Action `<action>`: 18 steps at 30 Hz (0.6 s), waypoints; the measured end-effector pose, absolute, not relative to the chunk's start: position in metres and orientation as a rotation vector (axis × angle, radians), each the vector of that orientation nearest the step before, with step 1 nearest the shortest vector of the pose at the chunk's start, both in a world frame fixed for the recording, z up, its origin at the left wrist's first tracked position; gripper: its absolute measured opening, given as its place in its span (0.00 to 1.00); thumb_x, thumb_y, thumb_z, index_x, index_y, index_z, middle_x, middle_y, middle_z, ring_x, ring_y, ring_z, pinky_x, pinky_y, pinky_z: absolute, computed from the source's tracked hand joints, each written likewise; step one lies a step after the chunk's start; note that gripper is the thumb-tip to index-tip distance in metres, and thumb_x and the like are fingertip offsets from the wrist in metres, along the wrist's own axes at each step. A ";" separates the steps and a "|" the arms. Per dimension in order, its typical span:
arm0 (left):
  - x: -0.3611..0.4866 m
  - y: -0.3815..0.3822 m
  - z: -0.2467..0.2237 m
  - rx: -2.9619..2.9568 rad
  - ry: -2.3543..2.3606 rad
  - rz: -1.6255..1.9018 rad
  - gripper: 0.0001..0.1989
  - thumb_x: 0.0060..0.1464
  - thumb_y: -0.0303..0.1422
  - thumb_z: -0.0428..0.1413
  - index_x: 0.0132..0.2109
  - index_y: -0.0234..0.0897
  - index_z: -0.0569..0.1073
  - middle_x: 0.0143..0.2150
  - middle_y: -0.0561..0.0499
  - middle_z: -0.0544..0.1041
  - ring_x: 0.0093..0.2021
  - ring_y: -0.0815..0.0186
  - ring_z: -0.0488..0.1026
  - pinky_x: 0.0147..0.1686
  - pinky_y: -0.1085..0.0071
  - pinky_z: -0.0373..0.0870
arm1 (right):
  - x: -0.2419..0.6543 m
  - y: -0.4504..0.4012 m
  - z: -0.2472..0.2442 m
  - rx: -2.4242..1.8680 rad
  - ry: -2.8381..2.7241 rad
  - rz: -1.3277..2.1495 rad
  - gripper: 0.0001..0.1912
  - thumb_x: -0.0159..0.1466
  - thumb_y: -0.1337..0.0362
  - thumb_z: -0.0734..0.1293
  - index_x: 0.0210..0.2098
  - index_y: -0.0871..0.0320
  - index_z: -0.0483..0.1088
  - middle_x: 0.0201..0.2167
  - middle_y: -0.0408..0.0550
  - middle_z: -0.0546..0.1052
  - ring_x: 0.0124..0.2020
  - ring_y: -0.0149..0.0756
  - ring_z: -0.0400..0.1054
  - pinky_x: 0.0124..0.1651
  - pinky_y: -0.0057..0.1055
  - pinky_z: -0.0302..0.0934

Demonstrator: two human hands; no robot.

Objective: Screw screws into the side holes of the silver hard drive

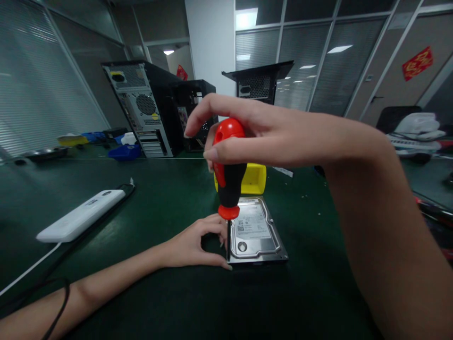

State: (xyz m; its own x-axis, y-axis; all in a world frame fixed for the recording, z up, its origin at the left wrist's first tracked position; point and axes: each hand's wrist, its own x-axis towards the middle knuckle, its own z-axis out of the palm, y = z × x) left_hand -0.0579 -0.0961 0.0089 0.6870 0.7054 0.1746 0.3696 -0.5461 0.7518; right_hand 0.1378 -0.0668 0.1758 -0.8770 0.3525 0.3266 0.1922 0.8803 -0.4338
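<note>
A silver hard drive (pixel 260 241) lies flat on the dark green table, label side up. My left hand (pixel 201 243) grips its left edge, thumb at the near corner and fingers farther back along the side. Above, my right hand (pixel 244 132) holds a red and black screwdriver (pixel 231 177) upright by the top of its handle, index finger lifted off. The dark shaft points down to the near left corner of the hard drive. Whether the tip sits in a screw is too small to tell.
Behind the hard drive stands a yellow bin (pixel 256 179). A white power bank (pixel 81 215) with cables lies at left, one black cable crossing my left forearm. Computer cases (pixel 155 108) stand at the back, beside a blue bin (pixel 124 152). Small bits lie on the table at right.
</note>
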 end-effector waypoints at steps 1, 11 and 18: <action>-0.058 -0.096 0.008 2.193 0.813 0.614 0.11 0.45 0.32 0.65 0.34 0.35 0.72 0.35 0.52 0.69 0.41 0.63 0.65 0.42 0.68 0.62 | 0.140 -0.066 0.176 -0.432 -2.642 0.532 0.18 0.62 0.59 0.60 0.52 0.52 0.61 0.46 0.36 0.71 0.42 0.26 0.69 0.37 0.17 0.67; -0.058 -0.097 0.011 2.176 0.829 0.598 0.11 0.45 0.31 0.65 0.34 0.34 0.72 0.36 0.52 0.70 0.42 0.62 0.65 0.44 0.68 0.62 | 0.149 -0.065 0.180 -0.430 -2.698 0.564 0.21 0.60 0.58 0.63 0.53 0.45 0.59 0.46 0.28 0.70 0.44 0.23 0.69 0.34 0.13 0.65; -0.059 -0.096 0.009 2.179 0.821 0.603 0.11 0.45 0.32 0.65 0.34 0.35 0.71 0.37 0.52 0.70 0.44 0.62 0.66 0.45 0.67 0.62 | 0.147 -0.071 0.184 -0.212 -2.696 0.592 0.21 0.64 0.49 0.51 0.42 0.50 0.69 0.44 0.29 0.70 0.45 0.24 0.67 0.39 0.18 0.66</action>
State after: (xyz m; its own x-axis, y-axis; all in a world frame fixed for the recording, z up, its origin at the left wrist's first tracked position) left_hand -0.0587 -0.0960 0.0085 0.6879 0.7065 0.1660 0.3699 -0.5382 0.7573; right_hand 0.1475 -0.0707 0.1836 -0.9199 0.2220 0.3233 0.0660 0.9003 -0.4302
